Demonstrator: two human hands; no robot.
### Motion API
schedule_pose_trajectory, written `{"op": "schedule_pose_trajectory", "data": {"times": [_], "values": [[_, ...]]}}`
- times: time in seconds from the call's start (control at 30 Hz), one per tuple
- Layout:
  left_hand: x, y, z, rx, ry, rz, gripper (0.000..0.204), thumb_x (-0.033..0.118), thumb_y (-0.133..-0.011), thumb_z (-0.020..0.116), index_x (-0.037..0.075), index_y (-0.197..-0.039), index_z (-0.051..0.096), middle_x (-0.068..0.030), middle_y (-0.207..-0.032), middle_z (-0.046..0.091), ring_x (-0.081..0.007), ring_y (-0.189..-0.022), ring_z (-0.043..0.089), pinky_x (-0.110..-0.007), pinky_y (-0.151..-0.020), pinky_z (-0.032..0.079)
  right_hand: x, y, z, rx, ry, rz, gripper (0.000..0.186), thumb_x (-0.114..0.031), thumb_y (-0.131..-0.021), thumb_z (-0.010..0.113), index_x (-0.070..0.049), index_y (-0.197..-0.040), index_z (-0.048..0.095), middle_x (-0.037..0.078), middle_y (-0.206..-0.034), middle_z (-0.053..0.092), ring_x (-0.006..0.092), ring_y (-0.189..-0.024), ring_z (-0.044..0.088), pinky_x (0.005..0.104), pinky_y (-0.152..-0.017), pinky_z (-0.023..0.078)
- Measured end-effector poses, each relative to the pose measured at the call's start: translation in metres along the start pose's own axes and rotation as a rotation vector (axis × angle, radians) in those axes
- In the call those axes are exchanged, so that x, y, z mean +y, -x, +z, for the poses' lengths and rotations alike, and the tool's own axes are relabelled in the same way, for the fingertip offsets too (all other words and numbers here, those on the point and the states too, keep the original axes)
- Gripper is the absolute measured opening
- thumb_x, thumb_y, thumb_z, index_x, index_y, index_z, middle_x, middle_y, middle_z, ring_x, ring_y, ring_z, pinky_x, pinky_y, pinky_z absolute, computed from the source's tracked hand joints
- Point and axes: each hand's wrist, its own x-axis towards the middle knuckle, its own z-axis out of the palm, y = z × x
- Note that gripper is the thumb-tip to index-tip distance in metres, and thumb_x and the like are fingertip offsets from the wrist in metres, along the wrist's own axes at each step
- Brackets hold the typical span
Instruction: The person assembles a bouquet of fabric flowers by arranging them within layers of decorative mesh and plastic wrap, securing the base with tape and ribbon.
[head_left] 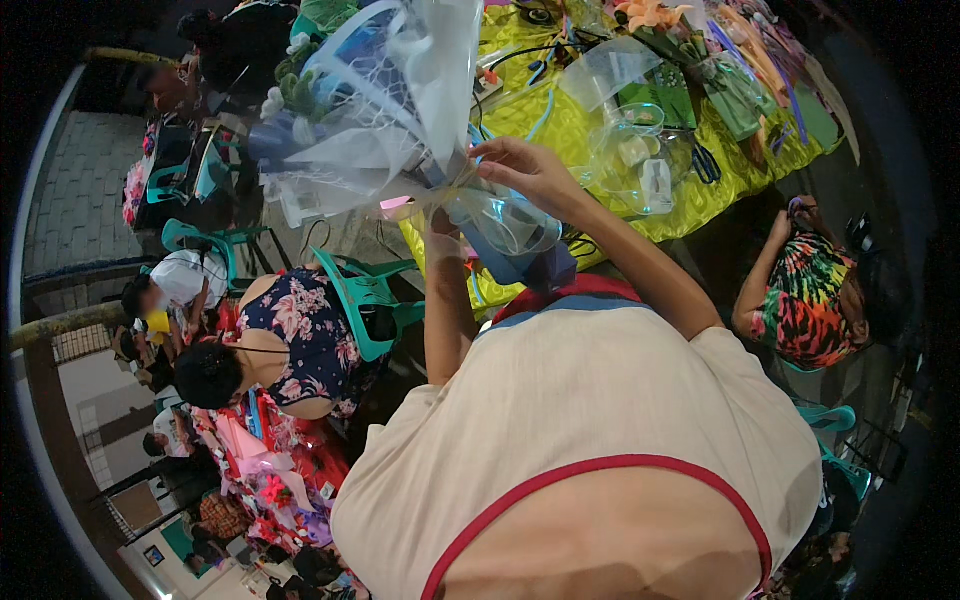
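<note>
A bouquet (375,125) in white, blue and clear wrapping, part of it net-patterned, fans out toward the upper left. Fuzzy green and white pieces (290,85) show at its left side. My left hand (441,226) is closed around the gathered neck from below, its fingers mostly hidden by the wrapping. At the same neck, the thumb and fingers of my right hand (520,170) are pinched together; what lies between them is too small to make out. A clear loop of film or ribbon (510,222) hangs under my right hand. Dark blue wrapping (525,255) extends down toward my shirt.
A table with a shiny yellow cloth (560,140) holds scissors (706,164), clear plastic packaging (640,150) and a green-wrapped bouquet (735,95). A seated person in a floral top (300,335) is on a green chair (365,300) at left; another person (815,290) sits at right.
</note>
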Motion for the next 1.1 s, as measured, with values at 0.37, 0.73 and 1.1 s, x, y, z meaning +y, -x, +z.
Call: {"op": "schedule_pose_trajectory", "data": {"times": [0.37,0.73,1.1], "values": [[0.006,-0.008,0.018,0.082,-0.202,0.093,0.039,0.021,-0.080,0.056,-0.001,-0.110,0.047,-0.0110,-0.104,0.053,-0.0202,-0.089,0.056,-0.030,-0.073,0.049,-0.015,0.026,-0.011,0.146,0.475,-0.345,0.060,-0.031,-0.060,0.075,-0.007,-0.109,0.049,0.010,-0.109,0.050,0.0224,-0.102,0.048,0.0334,-0.090,0.034],[0.012,-0.007,0.001,0.068,-0.463,0.042,0.038,0.022,-0.080,0.054,-0.003,-0.108,0.049,-0.0103,-0.103,0.054,-0.0205,-0.089,0.056,-0.032,-0.076,0.048,-0.040,0.032,-0.019,0.391,0.394,-0.353,0.014,-0.014,-0.081,0.055,-0.002,-0.082,0.061,0.007,-0.089,0.058,0.0138,-0.081,0.054,0.0269,-0.072,0.041],[-0.006,-0.022,-0.049,0.097,-0.406,0.011,0.039,0.024,-0.081,0.051,-0.001,-0.111,0.047,-0.0100,-0.106,0.053,-0.0201,-0.091,0.054,-0.033,-0.080,0.046,-0.032,-0.001,0.011,0.235,1.133,-0.795,0.015,-0.013,-0.063,0.067,-0.012,-0.078,0.063,0.001,-0.076,0.055,0.0204,-0.069,0.054,0.0300,-0.061,0.042]]}}
